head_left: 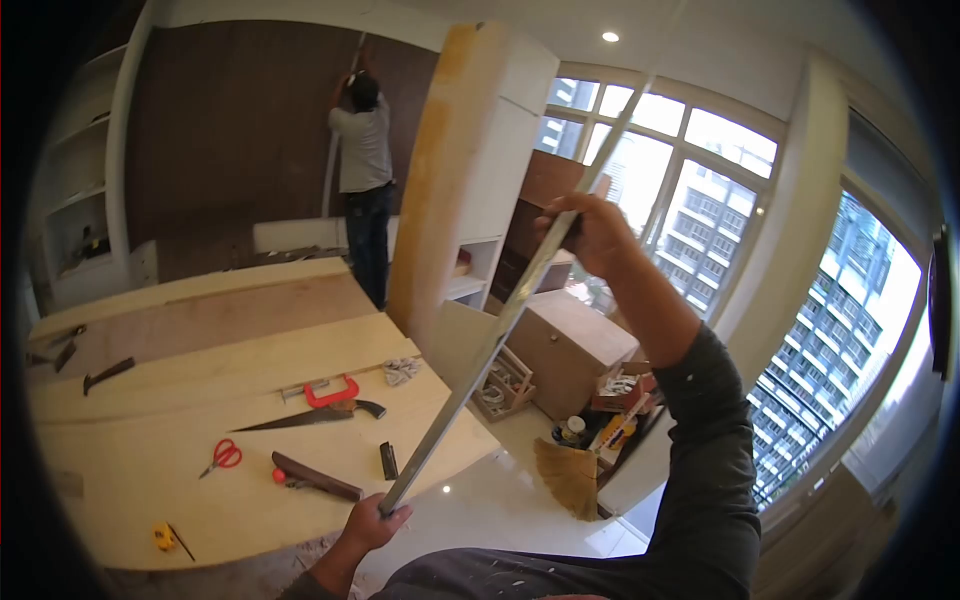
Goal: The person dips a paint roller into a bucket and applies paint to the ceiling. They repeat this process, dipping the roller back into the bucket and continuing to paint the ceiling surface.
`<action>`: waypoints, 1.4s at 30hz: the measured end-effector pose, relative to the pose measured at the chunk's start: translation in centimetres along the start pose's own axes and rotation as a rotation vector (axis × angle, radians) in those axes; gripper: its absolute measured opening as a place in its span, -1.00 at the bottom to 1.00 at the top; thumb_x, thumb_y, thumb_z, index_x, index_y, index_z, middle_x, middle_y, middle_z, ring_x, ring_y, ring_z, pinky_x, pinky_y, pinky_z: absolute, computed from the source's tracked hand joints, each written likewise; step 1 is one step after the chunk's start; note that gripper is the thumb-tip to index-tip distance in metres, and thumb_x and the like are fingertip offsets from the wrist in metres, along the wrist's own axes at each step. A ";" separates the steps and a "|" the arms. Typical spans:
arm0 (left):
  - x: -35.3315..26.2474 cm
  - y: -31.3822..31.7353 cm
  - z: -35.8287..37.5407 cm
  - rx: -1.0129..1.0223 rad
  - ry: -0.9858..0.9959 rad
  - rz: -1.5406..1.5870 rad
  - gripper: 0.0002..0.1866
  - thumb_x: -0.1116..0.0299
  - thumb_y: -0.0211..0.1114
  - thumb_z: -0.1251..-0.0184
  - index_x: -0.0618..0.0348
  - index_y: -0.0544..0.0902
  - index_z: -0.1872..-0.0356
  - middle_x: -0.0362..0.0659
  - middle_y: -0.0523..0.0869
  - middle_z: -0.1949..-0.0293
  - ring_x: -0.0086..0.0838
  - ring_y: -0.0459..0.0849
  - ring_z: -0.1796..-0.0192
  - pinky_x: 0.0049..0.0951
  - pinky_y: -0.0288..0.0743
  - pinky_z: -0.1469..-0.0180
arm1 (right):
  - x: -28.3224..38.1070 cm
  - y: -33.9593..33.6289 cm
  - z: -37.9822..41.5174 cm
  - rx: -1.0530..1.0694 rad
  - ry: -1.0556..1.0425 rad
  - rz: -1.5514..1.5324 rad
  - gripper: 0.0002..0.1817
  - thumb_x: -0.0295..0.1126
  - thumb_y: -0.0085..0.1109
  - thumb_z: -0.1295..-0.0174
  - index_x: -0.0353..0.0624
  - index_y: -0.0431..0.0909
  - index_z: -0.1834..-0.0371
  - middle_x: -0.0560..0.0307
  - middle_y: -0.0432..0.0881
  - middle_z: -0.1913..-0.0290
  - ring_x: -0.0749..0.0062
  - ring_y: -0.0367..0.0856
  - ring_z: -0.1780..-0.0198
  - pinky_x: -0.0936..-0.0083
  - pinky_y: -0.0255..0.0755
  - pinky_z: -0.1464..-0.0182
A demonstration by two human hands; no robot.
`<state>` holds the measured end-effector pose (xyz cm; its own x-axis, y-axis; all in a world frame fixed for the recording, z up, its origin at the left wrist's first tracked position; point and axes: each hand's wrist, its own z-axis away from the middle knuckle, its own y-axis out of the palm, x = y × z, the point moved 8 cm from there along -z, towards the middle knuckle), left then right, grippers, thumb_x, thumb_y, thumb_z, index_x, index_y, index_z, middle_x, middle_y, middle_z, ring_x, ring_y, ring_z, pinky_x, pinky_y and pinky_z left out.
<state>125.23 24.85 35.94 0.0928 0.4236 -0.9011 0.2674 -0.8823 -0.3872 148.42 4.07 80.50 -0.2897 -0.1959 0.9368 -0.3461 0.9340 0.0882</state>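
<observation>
A long, thin, light-grey strip (478,365) runs slantwise from low centre up toward the ceiling at the upper right. My left hand (372,524) is closed around its lower end, just off the front edge of the wooden worktable (180,405). Higher up, my right hand (590,228) grips the same strip, with the arm raised and bent. Nearest my left hand on the table lie a dark wooden hand plane (318,476) and a small black block-like object (388,460).
On the table lie a handsaw (310,417), a red clamp (332,390), red-handled scissors (222,457), a hammer (108,374) and a yellow tape measure (164,537). A co-worker (364,150) stands at the brown wall panel, arms raised. A broom (568,478) and a cabinet (575,350) stand right.
</observation>
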 end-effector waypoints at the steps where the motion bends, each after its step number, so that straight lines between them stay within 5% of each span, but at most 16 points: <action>1: -0.8 0.7 -0.7 0.010 -0.023 -0.002 -0.63 0.09 0.43 -0.18 0.27 0.67 0.36 -0.03 0.63 0.59 -0.32 0.59 0.52 -0.32 0.47 0.39 | 0.4 -0.8 -0.7 0.023 0.009 -0.043 -0.85 -0.43 0.14 -0.16 -0.30 0.46 0.31 -0.02 0.56 0.37 0.14 0.67 0.27 0.21 0.64 0.08; 6: -4.1 3.9 -3.9 0.007 -0.025 0.004 -0.62 0.08 0.42 -0.18 0.27 0.65 0.36 -0.02 0.62 0.60 -0.29 0.59 0.53 -0.32 0.47 0.39 | 1.4 -6.0 -4.2 -0.059 -0.045 -0.089 -0.79 -0.43 0.07 -0.22 -0.34 0.42 0.15 0.06 0.49 0.35 0.25 0.60 0.31 0.32 0.59 0.13; 18: -2.5 6.0 -5.5 0.037 -0.092 -0.015 -0.59 0.05 0.44 -0.16 0.27 0.66 0.35 -0.09 0.62 0.57 -0.38 0.56 0.50 -0.35 0.47 0.36 | 0.5 -7.5 -5.3 -0.012 -0.069 -0.088 -0.85 -0.46 0.09 -0.19 -0.33 0.44 0.27 0.00 0.52 0.34 0.20 0.64 0.28 0.31 0.62 0.12; 32: 5.1 -6.2 4.5 -0.058 -0.040 -0.038 -0.57 0.02 0.45 -0.09 0.28 0.67 0.45 0.04 0.68 0.53 -0.14 0.67 0.45 -0.23 0.53 0.32 | -1.3 8.7 5.8 0.005 -0.028 0.047 -0.76 -0.48 0.21 -0.16 -0.32 0.43 0.15 -0.09 0.63 0.21 0.16 0.70 0.10 0.22 0.64 -0.01; 39: 10.1 -12.9 10.5 -0.059 -0.195 -0.121 -0.59 0.11 0.46 -0.07 0.29 0.60 0.57 -0.06 0.60 0.64 -0.31 0.56 0.56 -0.26 0.45 0.41 | -2.7 17.9 11.3 0.099 -0.031 0.134 -0.56 -0.45 0.29 -0.09 -0.26 0.29 0.02 -0.03 0.56 0.10 0.29 0.60 0.10 0.29 0.54 0.00; 42: 15.3 -14.7 12.5 -0.109 -0.135 -0.193 -0.61 0.11 0.44 -0.17 0.30 0.68 0.29 0.04 0.68 0.52 -0.18 0.67 0.42 -0.16 0.49 0.30 | -3.1 22.0 14.6 0.136 -0.037 0.149 -0.47 -0.42 0.34 -0.05 -0.26 0.25 -0.02 0.01 0.54 0.07 0.34 0.55 0.10 0.33 0.50 0.01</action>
<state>110.78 41.75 25.42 -0.0967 0.5440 -0.8335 0.3701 -0.7577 -0.5375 128.69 20.90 74.66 -0.3784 -0.0721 0.9228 -0.4140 0.9048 -0.0991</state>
